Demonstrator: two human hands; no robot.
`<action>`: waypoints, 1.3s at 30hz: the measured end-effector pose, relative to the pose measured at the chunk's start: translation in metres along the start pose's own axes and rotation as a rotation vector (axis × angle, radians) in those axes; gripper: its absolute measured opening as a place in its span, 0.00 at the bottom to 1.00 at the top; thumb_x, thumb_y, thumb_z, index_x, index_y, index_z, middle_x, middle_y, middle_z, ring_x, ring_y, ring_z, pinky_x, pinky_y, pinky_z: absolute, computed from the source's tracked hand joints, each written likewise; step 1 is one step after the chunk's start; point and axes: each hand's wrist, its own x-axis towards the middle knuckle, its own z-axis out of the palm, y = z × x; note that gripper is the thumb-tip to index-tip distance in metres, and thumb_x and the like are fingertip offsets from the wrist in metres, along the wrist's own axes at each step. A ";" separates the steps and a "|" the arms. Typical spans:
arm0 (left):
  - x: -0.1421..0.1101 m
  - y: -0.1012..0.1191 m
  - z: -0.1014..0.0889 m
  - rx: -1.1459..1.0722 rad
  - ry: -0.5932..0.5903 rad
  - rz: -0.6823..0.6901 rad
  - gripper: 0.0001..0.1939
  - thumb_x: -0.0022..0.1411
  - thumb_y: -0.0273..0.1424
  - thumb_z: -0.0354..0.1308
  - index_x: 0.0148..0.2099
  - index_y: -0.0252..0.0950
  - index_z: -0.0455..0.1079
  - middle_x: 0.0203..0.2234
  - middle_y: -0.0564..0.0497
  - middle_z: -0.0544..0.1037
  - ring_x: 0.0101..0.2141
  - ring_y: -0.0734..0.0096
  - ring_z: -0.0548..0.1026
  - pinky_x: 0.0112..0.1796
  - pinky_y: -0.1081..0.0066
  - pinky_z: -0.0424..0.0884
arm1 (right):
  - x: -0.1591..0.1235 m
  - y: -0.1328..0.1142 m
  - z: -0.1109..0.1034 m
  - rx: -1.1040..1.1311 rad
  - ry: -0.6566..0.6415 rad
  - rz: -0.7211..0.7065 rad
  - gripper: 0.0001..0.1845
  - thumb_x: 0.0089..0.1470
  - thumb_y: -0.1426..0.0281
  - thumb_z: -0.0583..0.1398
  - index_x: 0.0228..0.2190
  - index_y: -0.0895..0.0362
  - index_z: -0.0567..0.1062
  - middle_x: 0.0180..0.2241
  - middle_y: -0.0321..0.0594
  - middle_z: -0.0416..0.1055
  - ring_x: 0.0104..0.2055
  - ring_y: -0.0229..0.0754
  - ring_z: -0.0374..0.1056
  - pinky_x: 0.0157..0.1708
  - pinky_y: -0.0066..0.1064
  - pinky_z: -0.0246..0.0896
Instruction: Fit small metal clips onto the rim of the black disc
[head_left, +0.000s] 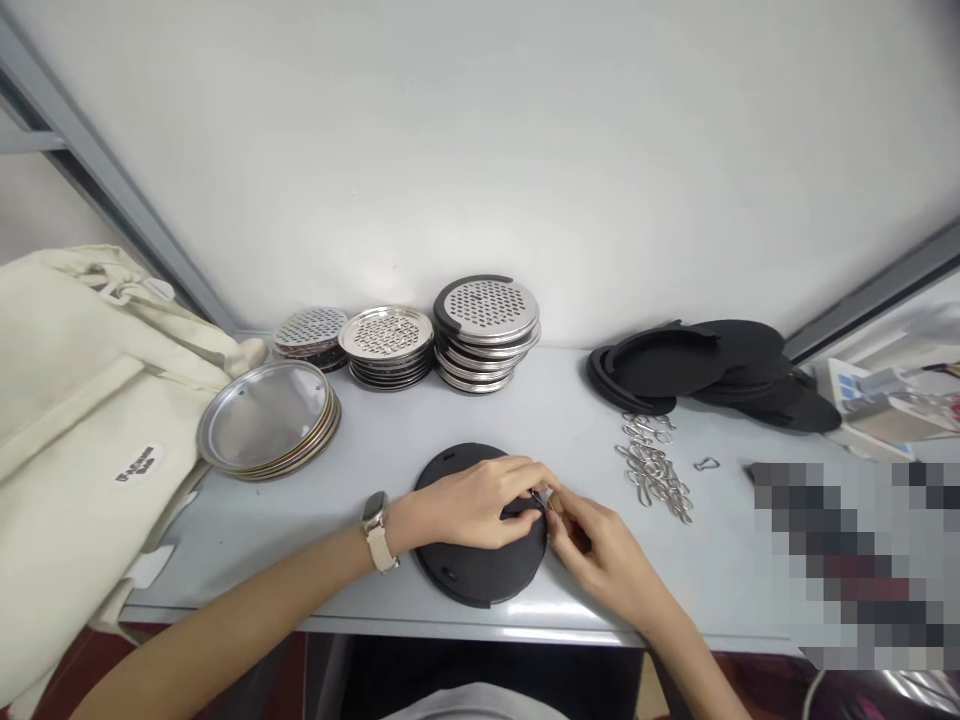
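Observation:
A black round disc (pixel 480 570) with small slots lies flat near the front edge of the table. My left hand (pixel 480 500), with a watch on its wrist, reaches across the disc. Its thumb and index finger are closed at the disc's right rim, around a small dark and shiny piece. There my right hand (pixel 589 540) meets it, pinching a small metal wire clip (pixel 550 503) between thumb and fingers. The fingertips partly cover the clip, so how it sits against the disc cannot be made out. To the right lies a pile of similar wire clips (pixel 652 470).
Along the wall stand stacks of perforated metal plates (pixel 491 310), (pixel 386 335). Plain metal discs (pixel 266 415) are stacked at left, beside a cream bag (pixel 82 420). Black round covers (pixel 660 362) pile up at back right. One loose clip (pixel 706 463) lies apart; white boxes (pixel 862 415) stand far right.

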 end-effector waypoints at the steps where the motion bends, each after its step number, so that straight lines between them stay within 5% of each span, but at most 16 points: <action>1: 0.000 0.000 0.000 0.000 0.000 0.000 0.18 0.58 0.20 0.52 0.51 0.35 0.63 0.42 0.46 0.73 0.41 0.68 0.72 0.44 0.69 0.69 | 0.000 0.000 0.000 -0.011 -0.001 -0.003 0.11 0.60 0.69 0.49 0.25 0.54 0.57 0.21 0.31 0.59 0.22 0.36 0.57 0.24 0.27 0.50; 11: 0.002 0.001 -0.003 0.067 -0.018 0.037 0.15 0.58 0.21 0.52 0.49 0.33 0.63 0.40 0.46 0.73 0.41 0.66 0.71 0.44 0.68 0.67 | 0.001 0.000 -0.002 -0.048 -0.011 -0.043 0.09 0.60 0.72 0.47 0.28 0.55 0.61 0.24 0.35 0.65 0.25 0.38 0.61 0.25 0.28 0.52; 39: 0.000 0.000 0.000 0.214 0.015 0.142 0.14 0.61 0.23 0.51 0.49 0.33 0.65 0.40 0.45 0.75 0.42 0.64 0.71 0.47 0.65 0.66 | 0.000 0.001 -0.002 -0.077 0.019 -0.053 0.14 0.62 0.69 0.48 0.23 0.55 0.60 0.22 0.33 0.62 0.25 0.37 0.60 0.25 0.28 0.51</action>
